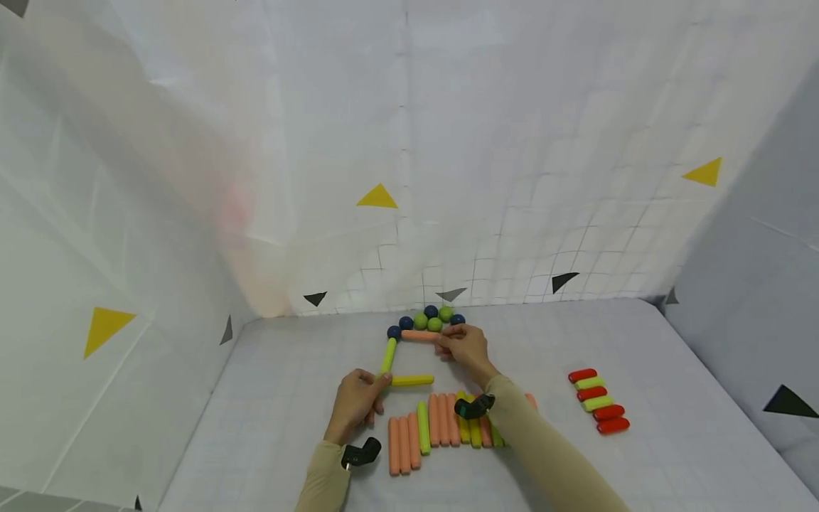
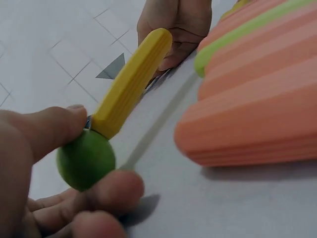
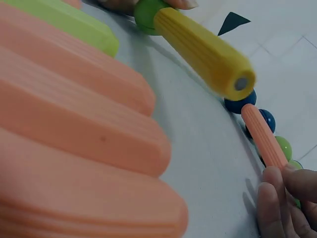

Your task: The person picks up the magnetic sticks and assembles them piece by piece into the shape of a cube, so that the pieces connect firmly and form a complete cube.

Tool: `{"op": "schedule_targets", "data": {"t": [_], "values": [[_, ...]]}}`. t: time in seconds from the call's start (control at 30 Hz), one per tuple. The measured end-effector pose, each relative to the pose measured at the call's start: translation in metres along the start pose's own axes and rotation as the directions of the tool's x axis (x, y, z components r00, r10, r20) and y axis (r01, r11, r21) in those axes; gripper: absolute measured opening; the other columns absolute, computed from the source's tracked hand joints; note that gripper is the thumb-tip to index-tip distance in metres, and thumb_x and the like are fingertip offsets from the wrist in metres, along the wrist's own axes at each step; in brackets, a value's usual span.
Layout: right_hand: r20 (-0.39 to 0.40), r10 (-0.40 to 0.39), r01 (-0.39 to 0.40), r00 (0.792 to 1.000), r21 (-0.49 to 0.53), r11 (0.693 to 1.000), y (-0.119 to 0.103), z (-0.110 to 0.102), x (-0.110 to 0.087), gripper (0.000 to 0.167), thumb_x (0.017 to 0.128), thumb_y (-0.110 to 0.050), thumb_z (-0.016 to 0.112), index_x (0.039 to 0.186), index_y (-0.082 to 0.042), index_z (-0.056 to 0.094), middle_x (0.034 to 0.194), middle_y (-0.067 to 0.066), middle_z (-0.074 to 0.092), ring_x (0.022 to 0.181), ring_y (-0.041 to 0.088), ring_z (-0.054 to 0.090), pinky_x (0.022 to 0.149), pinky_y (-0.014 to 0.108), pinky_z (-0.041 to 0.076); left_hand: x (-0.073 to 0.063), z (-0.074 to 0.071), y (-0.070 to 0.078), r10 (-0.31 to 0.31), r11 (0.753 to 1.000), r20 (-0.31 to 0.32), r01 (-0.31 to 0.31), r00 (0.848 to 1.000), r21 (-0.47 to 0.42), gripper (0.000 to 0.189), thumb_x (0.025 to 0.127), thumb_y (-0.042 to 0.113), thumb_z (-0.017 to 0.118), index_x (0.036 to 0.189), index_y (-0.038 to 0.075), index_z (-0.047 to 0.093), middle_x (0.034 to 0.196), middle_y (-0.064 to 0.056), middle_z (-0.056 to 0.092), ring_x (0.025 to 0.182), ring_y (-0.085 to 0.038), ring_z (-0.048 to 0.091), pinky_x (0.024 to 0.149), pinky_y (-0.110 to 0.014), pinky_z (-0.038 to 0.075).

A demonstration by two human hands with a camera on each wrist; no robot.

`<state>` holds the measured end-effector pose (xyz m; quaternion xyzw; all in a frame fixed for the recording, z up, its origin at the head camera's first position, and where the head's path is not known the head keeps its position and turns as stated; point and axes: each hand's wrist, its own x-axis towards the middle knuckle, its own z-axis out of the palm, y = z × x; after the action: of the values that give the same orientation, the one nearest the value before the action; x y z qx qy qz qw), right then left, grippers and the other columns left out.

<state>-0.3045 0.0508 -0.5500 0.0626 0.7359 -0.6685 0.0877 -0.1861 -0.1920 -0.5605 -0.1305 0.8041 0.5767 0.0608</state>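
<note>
In the left wrist view, my left hand (image 1: 355, 398) pinches a green ball (image 2: 85, 159) between thumb and fingers. From that ball a yellow magnetic rod (image 2: 131, 84) sticks out to the right in the head view, its far end free with a grey dot on the tip. A lime rod (image 1: 388, 355) runs back from the left hand to a dark blue ball (image 1: 394, 332). At this blue ball lies one end of a salmon rod (image 1: 419, 336); my right hand (image 1: 467, 347) pinches its other end between thumb and fingers.
Several green and blue balls (image 1: 435, 325) cluster just behind the salmon rod. A row of salmon, lime and yellow rods (image 1: 403, 446) lies in front of the hands, partly under the right forearm. Short red and lime pieces (image 1: 591, 392) line up at right. A white back wall (image 1: 512, 213) rises behind.
</note>
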Motion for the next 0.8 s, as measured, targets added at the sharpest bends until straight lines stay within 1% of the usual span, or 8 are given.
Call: {"op": "schedule_targets", "data": {"t": [0.13,0.23,0.4,0.5,0.57,0.63,0.73,0.8], "values": [[-0.014,-0.02,0.019,1.0,-0.023,1.0,0.0,0.002,0.003,0.021,0.095,-0.012,0.081,0.111,-0.001,0.071,0.1,0.015,0.077,0.071,0.016,0.077,0.064,0.033,0.064,0.002,0.001,0.004,-0.019,0.999,-0.002,0.019,1.0,0.034,0.059,0.094,0.056,0.076,0.114,0.003,0.06,0.06,-0.004,0.066,0.038,-0.01,0.047,0.038,-0.023,0.04],[-0.013,-0.056,0.056,0.998,-0.046,0.997,0.0,0.004,0.005,0.025,0.095,-0.014,0.081,0.114,-0.001,0.069,0.102,0.016,0.076,0.068,0.016,0.076,0.061,0.033,0.063,0.003,0.002,0.006,-0.028,0.998,0.0,0.028,1.0,0.057,0.059,0.093,0.057,0.077,0.112,0.004,0.061,0.06,-0.004,0.066,0.039,-0.01,0.047,0.038,-0.023,0.04],[0.022,-0.138,0.14,0.99,-0.094,0.986,0.002,0.006,0.011,0.04,0.098,-0.022,0.078,0.128,-0.005,0.056,0.102,0.017,0.074,0.063,0.016,0.073,0.057,0.034,0.062,0.004,0.001,0.008,-0.034,0.996,0.006,0.033,0.999,0.085,0.054,0.094,0.055,0.077,0.11,0.006,0.06,0.061,-0.003,0.066,0.04,-0.01,0.046,0.039,-0.022,0.04],[0.054,-0.217,0.224,0.975,-0.194,0.955,0.001,0.005,0.016,0.048,0.1,-0.022,0.075,0.14,-0.009,0.05,0.095,0.015,0.073,0.059,0.016,0.07,0.053,0.033,0.059,0.003,-0.001,0.008,-0.023,0.995,0.017,0.022,1.0,0.097,0.054,0.094,0.055,0.076,0.111,0.007,0.06,0.062,-0.003,0.067,0.04,-0.01,0.046,0.039,-0.022,0.04],[0.084,-0.27,0.282,0.959,-0.297,0.912,-0.003,0.003,0.021,0.053,0.101,-0.021,0.072,0.148,-0.012,0.048,0.089,0.014,0.073,0.055,0.017,0.068,0.051,0.032,0.055,0.003,-0.001,0.008,-0.006,0.995,0.029,0.003,1.0,0.104,0.053,0.095,0.055,0.075,0.112,0.007,0.06,0.062,-0.003,0.067,0.04,-0.009,0.047,0.039,-0.022,0.041],[0.126,-0.309,0.333,0.943,-0.41,0.849,-0.008,0.0,0.025,0.056,0.102,-0.02,0.07,0.153,-0.012,0.048,0.084,0.012,0.072,0.054,0.019,0.066,0.052,0.031,0.051,0.002,-0.002,0.007,0.016,0.994,0.038,-0.02,0.999,0.106,0.052,0.096,0.054,0.075,0.112,0.007,0.06,0.062,-0.003,0.068,0.039,-0.009,0.047,0.039,-0.022,0.041],[0.2,-0.32,0.376,0.926,-0.565,0.735,-0.015,-0.002,0.029,0.05,0.104,-0.022,0.067,0.151,-0.011,0.053,0.084,0.01,0.07,0.059,0.019,0.062,0.06,0.032,0.047,0.001,-0.002,0.006,0.052,0.992,0.05,-0.057,0.997,0.11,0.049,0.098,0.052,0.073,0.112,0.007,0.06,0.062,-0.002,0.068,0.039,-0.009,0.048,0.038,-0.022,0.04],[0.243,-0.304,0.389,0.921,-0.626,0.676,-0.017,-0.003,0.03,0.044,0.105,-0.023,0.065,0.146,-0.009,0.057,0.086,0.01,0.068,0.064,0.02,0.059,0.064,0.033,0.044,0.001,-0.003,0.005,0.061,0.992,0.052,-0.066,0.997,0.11,0.047,0.099,0.05,0.073,0.112,0.007,0.06,0.062,-0.002,0.068,0.038,-0.009,0.048,0.038,-0.022,0.039]]}}
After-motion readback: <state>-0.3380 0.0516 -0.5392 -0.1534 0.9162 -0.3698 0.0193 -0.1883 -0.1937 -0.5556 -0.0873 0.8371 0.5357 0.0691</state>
